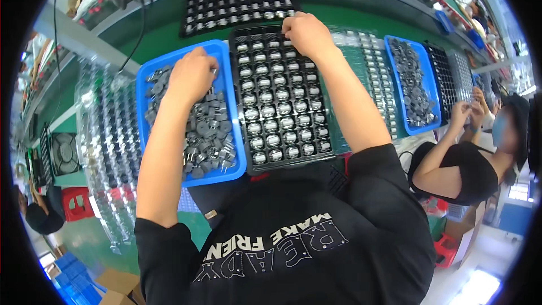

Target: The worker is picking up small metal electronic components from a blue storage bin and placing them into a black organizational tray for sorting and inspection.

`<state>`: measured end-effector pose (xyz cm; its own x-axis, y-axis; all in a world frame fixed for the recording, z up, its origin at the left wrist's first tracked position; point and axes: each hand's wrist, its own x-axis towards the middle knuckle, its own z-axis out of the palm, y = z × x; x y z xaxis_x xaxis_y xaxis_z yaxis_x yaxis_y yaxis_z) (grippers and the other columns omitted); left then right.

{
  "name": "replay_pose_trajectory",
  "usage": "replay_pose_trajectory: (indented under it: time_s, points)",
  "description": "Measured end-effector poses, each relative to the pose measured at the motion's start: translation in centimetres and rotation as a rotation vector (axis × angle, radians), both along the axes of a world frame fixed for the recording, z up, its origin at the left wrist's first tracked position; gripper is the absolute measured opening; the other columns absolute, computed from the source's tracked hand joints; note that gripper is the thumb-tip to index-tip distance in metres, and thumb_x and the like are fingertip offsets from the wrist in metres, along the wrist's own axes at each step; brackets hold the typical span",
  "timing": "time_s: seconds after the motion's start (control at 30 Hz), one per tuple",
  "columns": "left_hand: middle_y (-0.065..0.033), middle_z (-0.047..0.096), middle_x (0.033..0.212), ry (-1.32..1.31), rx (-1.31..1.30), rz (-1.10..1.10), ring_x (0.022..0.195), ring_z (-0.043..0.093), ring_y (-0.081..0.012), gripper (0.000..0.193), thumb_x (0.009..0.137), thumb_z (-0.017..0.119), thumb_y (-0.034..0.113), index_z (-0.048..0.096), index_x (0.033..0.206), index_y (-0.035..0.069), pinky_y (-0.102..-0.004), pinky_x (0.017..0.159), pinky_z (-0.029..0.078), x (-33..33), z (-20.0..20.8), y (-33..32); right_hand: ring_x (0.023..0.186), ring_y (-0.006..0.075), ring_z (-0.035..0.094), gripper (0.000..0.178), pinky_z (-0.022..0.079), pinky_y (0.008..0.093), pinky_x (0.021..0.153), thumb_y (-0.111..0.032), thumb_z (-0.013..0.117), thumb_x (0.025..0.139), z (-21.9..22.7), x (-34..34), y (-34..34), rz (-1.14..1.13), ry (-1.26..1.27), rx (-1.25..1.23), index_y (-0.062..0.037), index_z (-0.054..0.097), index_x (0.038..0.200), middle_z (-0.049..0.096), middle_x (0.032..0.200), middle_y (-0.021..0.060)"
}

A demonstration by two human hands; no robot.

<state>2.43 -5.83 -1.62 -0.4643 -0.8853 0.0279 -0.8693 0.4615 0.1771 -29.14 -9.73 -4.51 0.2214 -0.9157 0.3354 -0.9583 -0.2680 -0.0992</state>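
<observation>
L hand (pixel 192 73), back up, over the far half of the L blue bin (pixel 240 158): fingers curled down at the loose grey parts (pixel 210 127); whether they grip one cannot be told. R hand (pixel 306 33) at the far R corner of the near blk tray (pixel 285 165): fingertips drawn together over the pockets; any part betw. them is hidden. Hands well apart, R hand the farther.

Near blk tray lies just R of the L blue bin, mostly nearer than R hand; long axis near–far, far end leaning slightly L. L blue bin approx. parallel. Silver-banded parts (pixel 266 97) sit in pockets in near–far columns; which way ea. points is too small to tell. Loose grey parts lie jumbled, pointing various ways, some w/ metal pins showing nr. the near end.

Far: second blk tray (pixel 184 17), long axis approx. L–R. R: second blue bin (pixel 401 101), long axis near–far; co-worker (pixel 460 164) beyond.
</observation>
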Motion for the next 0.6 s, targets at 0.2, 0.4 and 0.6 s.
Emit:
replay_pose_trajectory:
  time_s: [0.2, 0.4, 0.6]
  points:
    - [-0.0179, 0.069, 0.098, 0.36, 0.03, 0.134, 0.085, 0.068, -0.0293, 0.018, 0.08, 0.069, 0.006, 0.073, 0.097, 0.004, -0.0393, 0.077, 0.054, 0.3, 2.1, 1.6, 0.097, 0.031, 0.072, 0.038, 0.055, 0.0411, 0.087, -0.036, 0.081, 0.077, 2.2, -12.0, 1.6, -0.547, -0.219, 0.1, -0.0079, 0.075, 0.102, 0.075, 0.099, 0.014]
    - [-0.0061, 0.073, 0.099, 1.093, 0.45, 0.175, 0.076, 0.066, -0.0087, 0.025, 0.089, 0.058, -0.006, 0.074, 0.106, 0.0, -0.0223, 0.067, 0.054, 1.7, 3.2, 5.5, 0.083, 0.027, 0.071, 0.036, 0.055, 0.0378, 0.08, -0.038, 0.083, 0.074, -1.0, -16.4, 0.4, -0.645, -0.332, 0.177, -0.0069, 0.07, 0.088, 0.074, 0.085, 0.0113]
    - [-0.0198, 0.073, 0.105, 1.395, 0.556, 0.304, 0.055, 0.054, -0.0062, 0.022, 0.083, 0.05, -0.013, 0.065, 0.094, -0.001, -0.0195, 0.046, 0.04, 1.8, 2.9, 10.6, 0.079, 0.0183, 0.069, 0.026, 0.053, 0.0327, 0.076, -0.03, 0.077, 0.082, -1.5, -16.0, 1.3, -0.513, -0.468, 0.138, -0.0062, 0.073, 0.092, 0.074, 0.084, 0.0082]
